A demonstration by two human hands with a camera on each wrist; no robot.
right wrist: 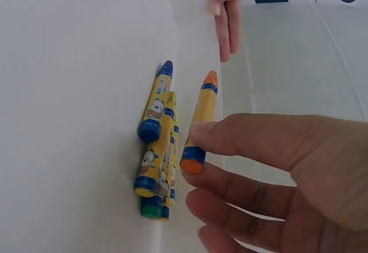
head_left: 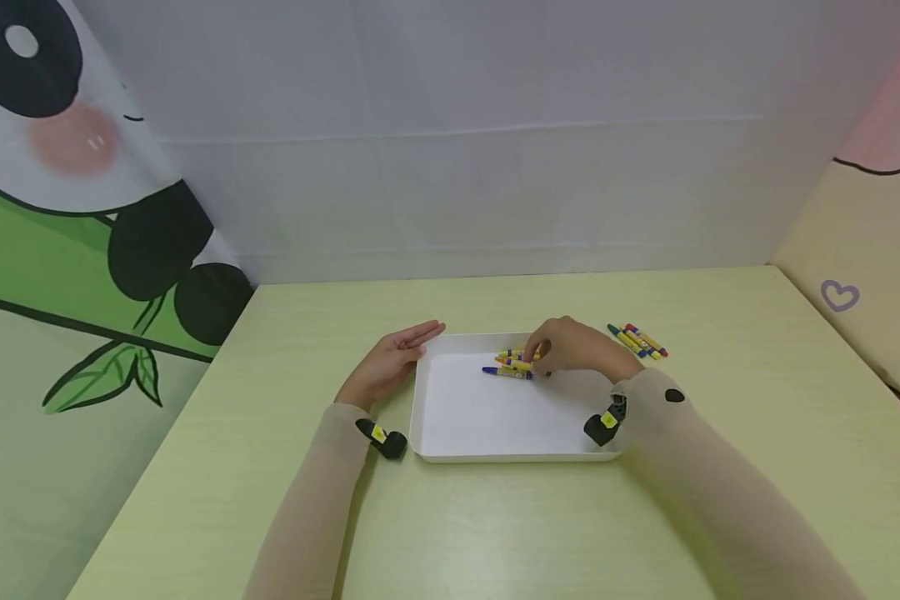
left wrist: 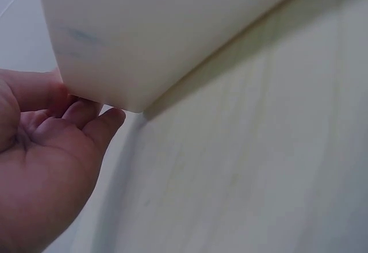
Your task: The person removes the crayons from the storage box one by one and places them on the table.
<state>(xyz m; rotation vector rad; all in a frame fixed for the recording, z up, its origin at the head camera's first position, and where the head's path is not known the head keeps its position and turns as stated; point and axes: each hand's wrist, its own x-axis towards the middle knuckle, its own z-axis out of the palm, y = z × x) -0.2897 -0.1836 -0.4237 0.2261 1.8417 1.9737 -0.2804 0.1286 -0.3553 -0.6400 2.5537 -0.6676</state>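
Two hands are at the white tray, which sits nearest me on the pale green table. My left hand lies flat and straight-fingered against the tray's left wall, holding nothing, just steadying it. My right hand is over the tray's far side, thumb and forefinger pinching an orange crayon by its butt end, the tip angled down beside a few crayons already lying together on the tray floor, a blue one among them. I judge I am in the middle of laying this one down with the others. Next, I think, calls for lowering it flat alongside them and letting go without rolling the group. Farther off, to the right of the tray, four or so loose crayons lie on the table.
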